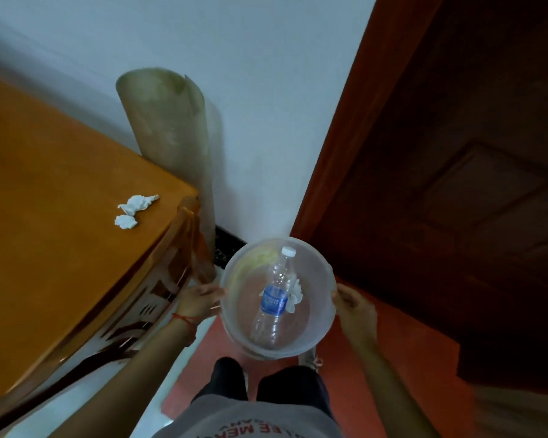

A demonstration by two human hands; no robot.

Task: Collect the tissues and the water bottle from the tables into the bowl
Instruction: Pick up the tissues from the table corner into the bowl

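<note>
A dark brown panelled wooden door [456, 153] fills the right side of the frame, and an orange-brown wooden table [45, 200] fills the left. Between them, a tall rolled beige mat [171, 137] stands upright against the white wall. In the lower centre, a round translucent plastic bowl [234, 273] is held over the red floor. The left hand [196, 300] grips its left rim, fingers curled around the edge; the right hand [355, 306] grips the right rim in the same way. Inside the bowl lies a clear plastic water bottle with a blue label and white cap [274, 300], cap toward the top of the frame. A crumpled white tissue [295, 294] lies against the bottle's right side, possibly more than one. Two more crumpled white tissues [133, 210] lie close together on the table, near its right-hand corner.
</note>
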